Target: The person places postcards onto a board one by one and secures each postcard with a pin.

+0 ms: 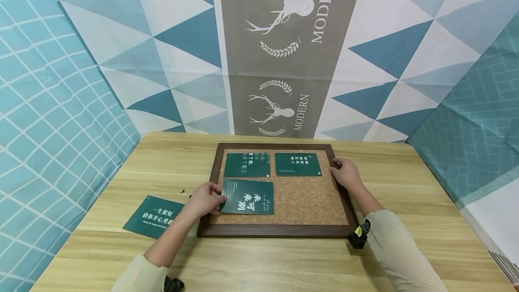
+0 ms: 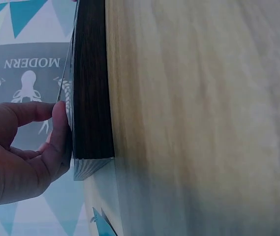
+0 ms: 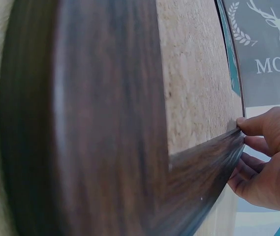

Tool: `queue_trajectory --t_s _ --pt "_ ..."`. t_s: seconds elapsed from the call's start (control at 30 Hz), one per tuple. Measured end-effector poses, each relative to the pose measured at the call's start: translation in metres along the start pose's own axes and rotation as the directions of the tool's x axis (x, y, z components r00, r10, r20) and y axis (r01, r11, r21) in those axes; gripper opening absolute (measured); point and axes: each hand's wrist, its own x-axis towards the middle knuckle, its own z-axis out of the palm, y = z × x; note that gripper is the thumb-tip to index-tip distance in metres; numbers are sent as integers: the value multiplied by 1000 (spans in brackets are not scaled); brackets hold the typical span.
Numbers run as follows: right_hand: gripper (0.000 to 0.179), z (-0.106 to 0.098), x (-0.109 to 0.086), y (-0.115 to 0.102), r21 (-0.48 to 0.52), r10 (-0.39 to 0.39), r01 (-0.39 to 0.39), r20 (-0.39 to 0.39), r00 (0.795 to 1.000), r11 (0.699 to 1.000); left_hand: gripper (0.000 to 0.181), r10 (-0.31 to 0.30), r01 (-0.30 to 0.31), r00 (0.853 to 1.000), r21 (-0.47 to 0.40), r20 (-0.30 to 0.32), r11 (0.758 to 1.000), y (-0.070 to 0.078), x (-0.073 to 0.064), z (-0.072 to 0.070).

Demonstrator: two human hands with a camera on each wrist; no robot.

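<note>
A cork board (image 1: 308,204) in a dark brown wooden frame (image 1: 275,230) lies flat on the table. My left hand (image 1: 205,199) pinches the left edge of a green card (image 1: 259,188) with white lettering, over the lower left of the cork. In the left wrist view, thumb and finger of the left hand (image 2: 29,147) meet on the card's thin edge. The right hand (image 1: 347,174) grips the frame's right side; in the right wrist view its thumb (image 3: 253,124) touches the top and the fingers lie along the outer side.
Two green cards, one upper left (image 1: 237,164) and one upper right (image 1: 298,170), lie on the cork, each with a small shiny dot near a corner. Another green card (image 1: 147,213) lies on the table at left, partly behind the left forearm. A tiny shiny piece (image 1: 182,191) sits nearby.
</note>
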Motion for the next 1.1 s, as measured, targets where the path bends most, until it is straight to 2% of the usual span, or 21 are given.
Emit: queue_trajectory --t_s 0.33,0.63,0.87,1.1 --pt "44 0 -1 0 1 -4 4 3 1000 1000 26 -28 29 1000 97 -12 995 5 -3 3" --pt "45 -2 -1 -3 -4 -10 10 4 1000 1000 23 10 0 999 227 -45 974 10 -6 5" --pt "45 -3 -2 -4 -8 -9 9 9 1000 1000 19 35 -16 997 291 -62 957 10 -4 8" --pt "45 -3 -3 -4 -7 -5 5 12 1000 1000 18 29 -12 998 321 -49 947 11 -4 8"
